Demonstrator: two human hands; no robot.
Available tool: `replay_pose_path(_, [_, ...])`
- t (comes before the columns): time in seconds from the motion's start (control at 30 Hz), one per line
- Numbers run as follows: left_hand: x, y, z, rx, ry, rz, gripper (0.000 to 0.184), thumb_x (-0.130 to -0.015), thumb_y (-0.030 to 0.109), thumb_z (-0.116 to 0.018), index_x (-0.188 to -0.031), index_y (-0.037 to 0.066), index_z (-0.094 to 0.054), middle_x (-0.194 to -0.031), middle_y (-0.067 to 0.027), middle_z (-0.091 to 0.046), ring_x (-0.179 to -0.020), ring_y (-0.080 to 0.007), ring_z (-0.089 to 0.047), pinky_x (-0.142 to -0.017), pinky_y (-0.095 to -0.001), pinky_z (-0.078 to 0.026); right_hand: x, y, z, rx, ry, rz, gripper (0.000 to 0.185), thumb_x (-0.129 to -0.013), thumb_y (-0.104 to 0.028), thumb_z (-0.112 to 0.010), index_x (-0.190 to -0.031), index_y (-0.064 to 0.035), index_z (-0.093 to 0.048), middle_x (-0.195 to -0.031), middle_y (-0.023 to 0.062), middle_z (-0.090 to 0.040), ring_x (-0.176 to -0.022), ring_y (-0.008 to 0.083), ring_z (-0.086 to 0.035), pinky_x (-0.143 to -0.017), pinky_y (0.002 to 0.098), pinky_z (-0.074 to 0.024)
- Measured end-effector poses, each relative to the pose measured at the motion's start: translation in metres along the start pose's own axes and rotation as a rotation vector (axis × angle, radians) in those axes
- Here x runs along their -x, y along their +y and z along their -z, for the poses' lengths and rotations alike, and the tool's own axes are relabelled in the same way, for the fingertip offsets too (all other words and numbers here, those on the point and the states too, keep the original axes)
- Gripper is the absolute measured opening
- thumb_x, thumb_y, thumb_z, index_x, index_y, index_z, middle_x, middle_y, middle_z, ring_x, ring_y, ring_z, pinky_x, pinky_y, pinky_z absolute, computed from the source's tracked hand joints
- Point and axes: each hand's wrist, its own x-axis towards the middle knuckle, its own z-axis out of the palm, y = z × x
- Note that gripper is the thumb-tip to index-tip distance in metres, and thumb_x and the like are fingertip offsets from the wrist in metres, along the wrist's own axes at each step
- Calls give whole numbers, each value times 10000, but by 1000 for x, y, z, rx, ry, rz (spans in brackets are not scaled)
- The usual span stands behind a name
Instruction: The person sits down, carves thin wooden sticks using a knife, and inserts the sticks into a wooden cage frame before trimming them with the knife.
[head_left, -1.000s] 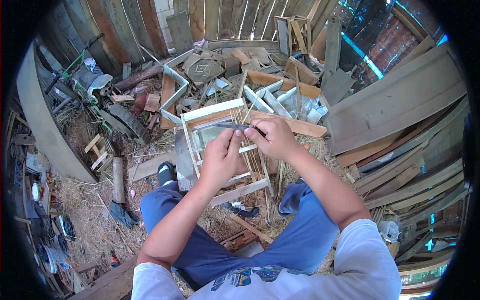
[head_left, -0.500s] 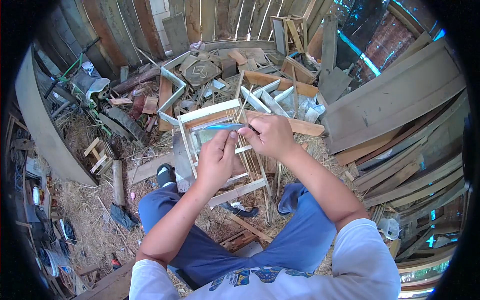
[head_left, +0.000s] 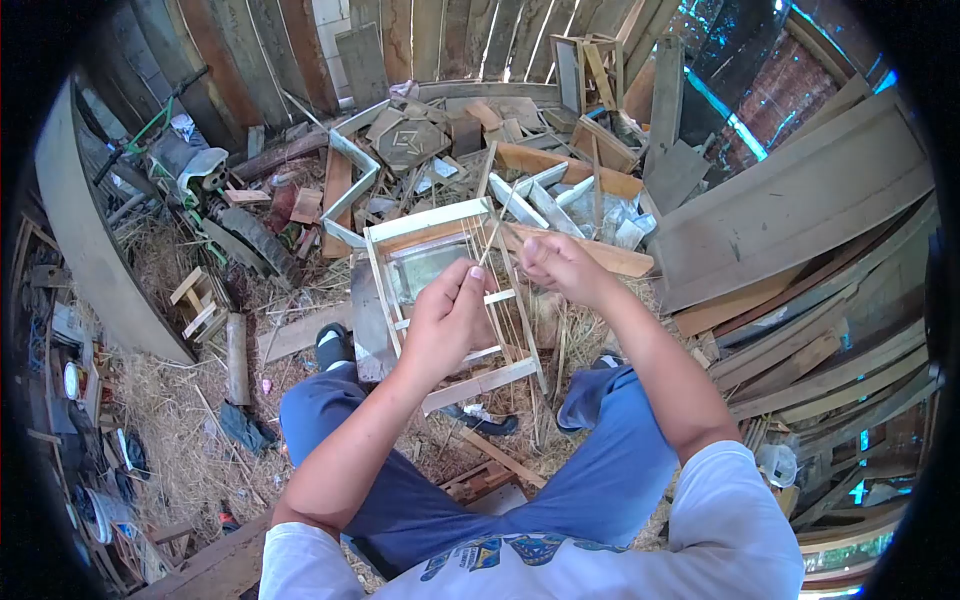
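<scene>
My left hand [head_left: 445, 310] is closed in a pinch on a thin wooden strip [head_left: 490, 243], which slants up from the fingertips. To its right, my right hand [head_left: 562, 268] is closed around a knife; the blade [head_left: 508, 236] looks narrow and blurred, turned nearly edge-on beside the strip. Below both hands stands a light wooden frame [head_left: 430, 215] with crossbars. Several thin strips [head_left: 515, 325] lie lengthwise over its right side. A pane-like greenish panel [head_left: 425, 272] shows through the frame.
Scrap boards [head_left: 500, 115] and white zigzag wood pieces [head_left: 352, 160] lie piled by the plank wall. A motorbike [head_left: 215, 190] leans at left. A large panel [head_left: 790, 200] and stacked planks [head_left: 820, 350] line the right. Straw [head_left: 200, 420] covers the ground around my feet.
The knife has turned from lying broadside across the left fingertips to nearly edge-on. My right hand has moved slightly right and down, away from the left. The strip now shows above my left fingers.
</scene>
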Motion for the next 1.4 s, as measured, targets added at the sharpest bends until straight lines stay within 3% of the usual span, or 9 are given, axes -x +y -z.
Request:
replay_pose_path(0.07, [-3,-1,2,-40,7,-30,274,-1112,245,-455,-958,62,-589,-663,87,-378,-598,-17,-336,-521,-223,-254,-3,2,2,-97,25,-17,551,-1079,-471,-480,-701,-71,-505,-665,-59,-407,-634,77,-381,-582,287,-349])
replay_pose_path(0.17, [-5,2,2,-65,5,-32,280,-1112,249,-457,-960,56,-592,-668,82,-388,-601,-22,-338,-531,-223,-266,-4,2,-2,180,85,63,536,-1069,-467,-503,-732,-54,-552,-653,-61,-421,-624,77,-388,-568,300,-347])
replay_pose_path(0.43, [-6,0,0,-115,105,-32,199,-1060,181,-568,-1000,7,-646,-686,59,-493,-624,-14,-403,-536,-231,-328,-1,-24,-19,618,205,230,428,-1002,-435,-605,-803,-63,-678,-603,140,-560,-566,307,-569,-555,402,-422])
replay_pose_path(0.53, [-6,4,-1,-115,116,-32,215,-1056,191,-581,-987,-1,-648,-692,52,-515,-634,-14,-418,-541,-229,-338,-2,-22,-19,697,239,269,431,-995,-440,-612,-789,-66,-672,-580,137,-559,-558,343,-576,-535,425,-422])
replay_pose_path(1.07, [-3,3,-3,-92,111,-77,255,-1066,204,-567,-953,-5,-660,-651,58,-506,-607,-3,-396,-509,-243,-313,-6,-19,-26,747,296,362,415,-975,-445,-626,-766,-90,-680,-576,150,-573,-569,363,-610,-529,443,-441])
replay_pose_path(1.17, [-4,7,-1,-196,96,-93,247,-1062,199,-560,-969,-10,-654,-634,-14,-553,-566,-48,-457,-512,-276,-351,-6,-19,-26,743,292,359,431,-972,-452,-627,-740,-91,-660,-581,147,-580,-573,362,-615,-532,444,-449])
replay_pose_path(1.27, [0,19,-3,-486,128,-140,241,-1055,192,-552,-962,-12,-641,-669,-139,-610,-542,-210,-567,-536,-352,-417,-5,-22,-28,783,324,414,440,-969,-455,-630,-720,-92,-643,-576,140,-579,-573,361,-617,-529,450,-453])
replay_pose_path(1.33, [1,22,-5,-569,156,-193,237,-1046,187,-549,-946,-14,-626,-737,-228,-619,-628,-390,-622,-584,-438,-461,-3,-26,-30,853,342,363,453,-964,-454,-633,-700,-86,-620,-583,135,-585,-574,358,-620,-529,456,-460])
replay_pose_path(1.4, [0,20,-4,-577,159,-210,236,-1046,185,-549,-944,-16,-619,-744,-231,-622,-654,-417,-625,-595,-453,-466,-3,-28,-34,871,381,382,444,-956,-429,-648,-689,-75,-614,-573,141,-564,-558,358,-606,-519,448,-451])
